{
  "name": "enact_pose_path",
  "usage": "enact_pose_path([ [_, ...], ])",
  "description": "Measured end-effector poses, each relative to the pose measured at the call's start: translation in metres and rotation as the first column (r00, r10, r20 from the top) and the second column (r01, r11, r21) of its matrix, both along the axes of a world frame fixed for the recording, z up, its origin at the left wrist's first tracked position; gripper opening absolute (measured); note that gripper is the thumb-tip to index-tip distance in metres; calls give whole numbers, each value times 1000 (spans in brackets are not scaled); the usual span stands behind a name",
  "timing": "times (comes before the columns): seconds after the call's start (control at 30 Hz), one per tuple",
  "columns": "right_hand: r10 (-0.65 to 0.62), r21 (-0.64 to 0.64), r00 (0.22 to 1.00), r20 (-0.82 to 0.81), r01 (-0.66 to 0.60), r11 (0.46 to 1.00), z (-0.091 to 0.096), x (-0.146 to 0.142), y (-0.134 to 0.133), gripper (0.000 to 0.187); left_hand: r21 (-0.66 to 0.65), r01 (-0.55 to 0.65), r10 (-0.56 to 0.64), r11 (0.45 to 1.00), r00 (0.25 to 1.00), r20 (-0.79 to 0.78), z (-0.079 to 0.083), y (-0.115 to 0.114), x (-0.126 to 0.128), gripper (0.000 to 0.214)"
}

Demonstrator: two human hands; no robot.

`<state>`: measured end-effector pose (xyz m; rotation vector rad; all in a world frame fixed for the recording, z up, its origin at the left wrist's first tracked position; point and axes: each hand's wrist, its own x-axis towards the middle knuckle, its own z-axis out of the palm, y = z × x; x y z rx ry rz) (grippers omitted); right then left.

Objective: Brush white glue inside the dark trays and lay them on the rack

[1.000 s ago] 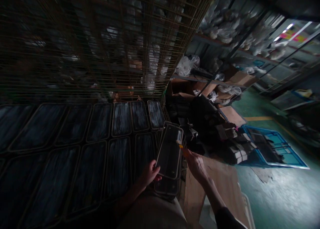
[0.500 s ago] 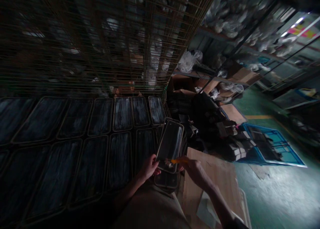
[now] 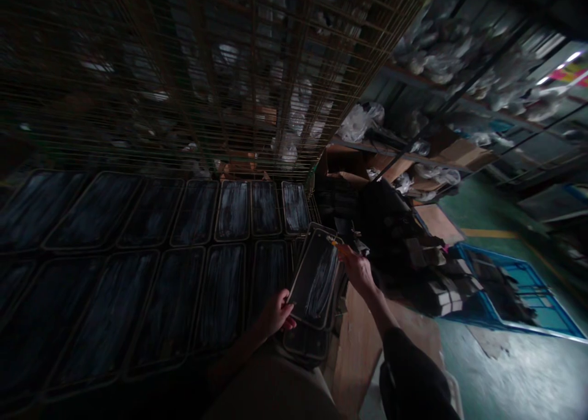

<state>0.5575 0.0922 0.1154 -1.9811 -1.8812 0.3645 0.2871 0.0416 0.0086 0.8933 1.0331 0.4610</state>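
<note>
My left hand (image 3: 277, 313) is closed on the lower left edge of a dark rectangular panel (image 3: 312, 276) with rounded corners and a pale rim. The panel is tilted, and wet-looking whitish streaks run along its surface. Near the panel's far end, my right hand (image 3: 358, 272) grips a brush (image 3: 334, 242) with a yellow-orange handle. The brush tip meets the panel there, though its bristles are small and blurred. Under the held panel lies another dark panel (image 3: 305, 340), partly covered.
Rows of similar streaked panels (image 3: 225, 285) lie to the left. Beyond them rises a wire mesh cage (image 3: 257, 83). To the right are a wooden board (image 3: 356, 340), piled dark pieces (image 3: 390, 212) and a blue crate (image 3: 542, 331). Shelves behind hold plastic bags (image 3: 356, 123).
My right hand has moved the brush from the panel's near end to its far end. Pale streaks now cover more of the panel. The whole view has shifted slightly.
</note>
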Motion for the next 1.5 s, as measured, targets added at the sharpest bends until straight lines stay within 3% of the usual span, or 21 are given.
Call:
enact_pose_path([
  [0.17, 176, -205, 962, -209, -220, 954, 19, -20, -44, 37, -33, -35, 36, 999, 998, 51, 2, -1, -2, 30],
  [0.23, 177, -239, 934, -309, -257, 936, 29, -21, -45, 38, -47, -37, 40, 998, 997, 62, 3, -1, -2, 31],
  [0.3, 142, -194, 935, -325, -213, 958, 34, -19, -32, 39, -59, -46, 49, 997, 997, 57, 4, -1, -1, 33],
  [0.43, 70, -46, 986, -150, -77, 996, 26, -16, 14, 35, -62, -77, 81, 995, 995, 65, 6, 0, -2, 35],
  [0.57, 82, -71, 993, 80, -76, 995, 11, -26, 31, 35, -70, -85, 90, 994, 993, 74, 6, 1, -4, 30],
  [0.7, 213, -129, 974, 82, -202, 971, 5, -44, -1, 38, -87, -86, 93, 992, 992, 86, 6, 1, -5, 29],
  [0.87, 297, -163, 950, -102, -310, 937, 4, -65, -63, 38, -88, -89, 95, 992, 993, 74, 7, 2, -6, 28],
  [1.07, 166, -266, 924, -344, -266, 927, 7, -81, -124, 36, -137, -27, 36, 990, 997, 68, 6, 5, -7, 29],
  [1.2, 40, -311, 850, -526, -235, 921, 10, -74, -144, 40, -165, -20, 37, 986, 994, 102, 5, 6, -8, 32],
  [1.37, -70, -287, 766, -639, -153, 946, 0, -44, -127, 46, -148, 3, 8, 989, 997, 76, 6, 5, -8, 30],
  [1.5, -54, -100, 868, -494, 5, 995, -8, -19, -85, 39, -113, 7, 1, 994, 998, 67, 7, 5, -10, 32],
])
